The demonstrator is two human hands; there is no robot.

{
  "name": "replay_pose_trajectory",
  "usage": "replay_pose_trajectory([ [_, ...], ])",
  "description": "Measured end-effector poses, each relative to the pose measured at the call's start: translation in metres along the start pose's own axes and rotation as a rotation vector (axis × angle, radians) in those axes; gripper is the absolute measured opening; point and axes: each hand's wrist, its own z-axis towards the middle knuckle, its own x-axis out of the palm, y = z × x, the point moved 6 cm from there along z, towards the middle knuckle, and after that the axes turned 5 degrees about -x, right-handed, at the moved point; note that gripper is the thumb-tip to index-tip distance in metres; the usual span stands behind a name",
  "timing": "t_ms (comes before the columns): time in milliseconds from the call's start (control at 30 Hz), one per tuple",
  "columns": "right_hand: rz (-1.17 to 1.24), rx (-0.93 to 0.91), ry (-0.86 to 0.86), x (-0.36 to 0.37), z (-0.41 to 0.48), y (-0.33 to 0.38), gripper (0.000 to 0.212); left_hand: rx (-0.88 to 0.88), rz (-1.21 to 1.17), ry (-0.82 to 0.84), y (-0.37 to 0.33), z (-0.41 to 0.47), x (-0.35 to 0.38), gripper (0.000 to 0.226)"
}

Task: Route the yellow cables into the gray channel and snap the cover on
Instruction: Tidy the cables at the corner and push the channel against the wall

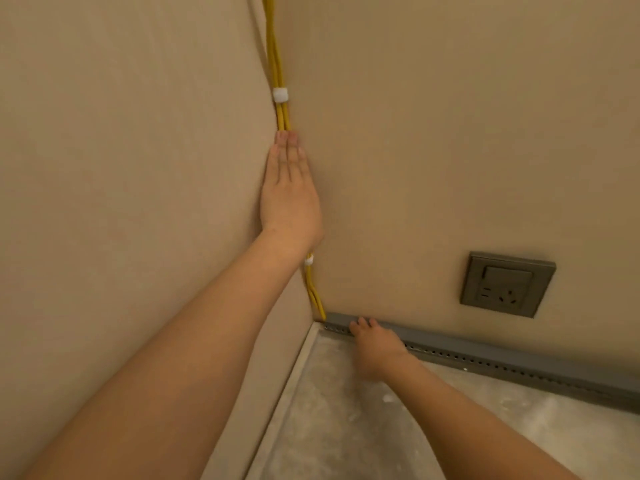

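Note:
A bundle of yellow cables (277, 57) runs down the corner between two beige walls, bound by a white tie (280, 94) and a second white tie (309, 260) lower down. My left hand (289, 188) lies flat with straight fingers over the cables in the corner, hiding that stretch. The cables reappear below my wrist and enter the left end of the gray channel (502, 362), which runs along the foot of the right wall and has a row of small holes. My right hand (375, 344) rests on the channel near its left end, fingertips on its top edge.
A gray wall socket (507, 284) sits on the right wall above the channel. The floor (363, 427) is bare pale concrete. A light baseboard strip (277, 403) runs along the left wall's foot.

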Motion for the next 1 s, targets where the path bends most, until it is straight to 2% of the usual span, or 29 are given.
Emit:
replay_pose_trajectory([
  [100, -0.013, -0.012, -0.011, 0.001, -0.001, 0.000, 0.068, -0.011, -0.196, 0.118, -0.016, -0.028, 0.022, 0.082],
  [200, 0.008, -0.015, -0.062, 0.006, -0.005, -0.004, 0.070, 0.036, -0.321, 0.165, -0.037, -0.061, 0.045, 0.088],
  [400, 0.010, -0.022, -0.171, 0.015, -0.005, -0.010, 0.071, 0.067, -0.435, 0.187, -0.054, -0.078, 0.074, 0.088],
  [533, -0.031, -0.030, -0.244, 0.025, -0.010, -0.010, 0.067, 0.122, -0.475, 0.170, -0.053, -0.077, 0.087, 0.095],
  [700, -0.091, -0.049, -0.330, 0.037, -0.014, -0.006, 0.071, 0.103, -0.655, 0.194, -0.059, -0.093, 0.099, 0.095],
  [800, -0.031, -0.083, -0.353, 0.040, -0.016, -0.007, 0.074, 0.085, -0.794, 0.338, -0.078, -0.124, 0.118, 0.085],
  [900, 0.079, -0.169, -0.339, 0.040, -0.017, -0.010, 0.074, 0.026, -0.939, 0.554, -0.101, -0.162, 0.138, 0.072],
  [933, 0.138, -0.209, -0.322, 0.039, -0.019, -0.012, 0.073, -0.047, -1.034, 0.627, -0.107, -0.172, 0.142, 0.068],
  [1000, 0.283, -0.278, -0.298, 0.035, -0.024, -0.021, 0.068, -0.346, -1.353, 0.787, -0.118, -0.186, 0.142, 0.064],
])
